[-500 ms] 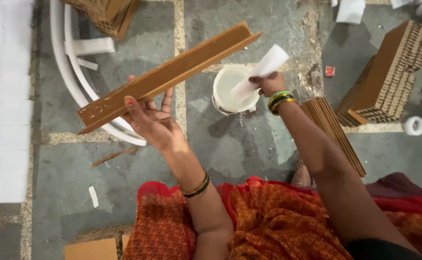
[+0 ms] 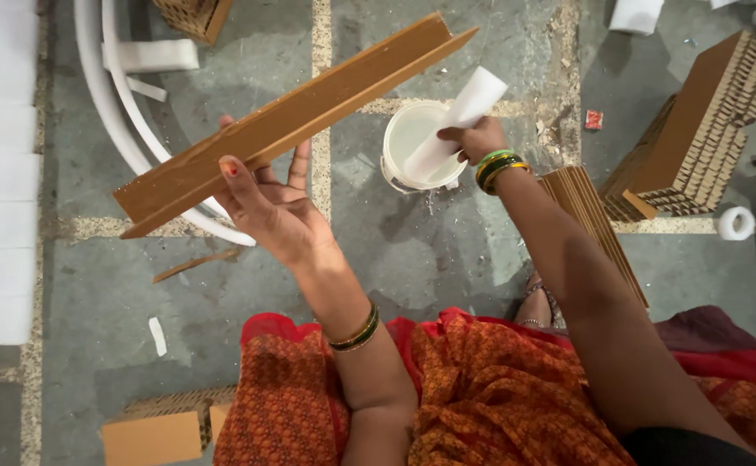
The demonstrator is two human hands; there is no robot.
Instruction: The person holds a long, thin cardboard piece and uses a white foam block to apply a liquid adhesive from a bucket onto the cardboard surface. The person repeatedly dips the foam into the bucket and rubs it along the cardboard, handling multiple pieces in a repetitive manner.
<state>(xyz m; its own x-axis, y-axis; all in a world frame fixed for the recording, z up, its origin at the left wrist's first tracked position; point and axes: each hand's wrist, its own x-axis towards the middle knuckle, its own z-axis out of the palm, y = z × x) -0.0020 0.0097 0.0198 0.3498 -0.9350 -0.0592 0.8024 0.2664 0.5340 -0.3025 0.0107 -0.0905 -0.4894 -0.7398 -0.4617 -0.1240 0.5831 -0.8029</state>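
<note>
1. Left hand (image 2: pixel 266 203) is gripping a long brown cardboard angle strip (image 2: pixel 296 121), fingers curled around its lower edge, and is holding it up off the floor, tilted, far end pointing up-right.
2. Right hand (image 2: pixel 475 138) is closing around a white foam piece (image 2: pixel 456 125) and is dipping its lower end into a white bucket (image 2: pixel 417 142).
3. Bucket is sitting on the grey floor (image 2: pixel 447 259), just below the strip's far end, between the two arms.
4. Stack of honeycomb cardboard blocks (image 2: pixel 697 129) is lying to the right, well apart from the bucket.
5. Bundle of brown strips (image 2: pixel 589 207) is lying just beside the right forearm.
6. White curved rails (image 2: pixel 106 95) are lying at upper left, passing behind the strip.
7. Small white tape roll (image 2: pixel 734 223) is sitting near the blocks.
</note>
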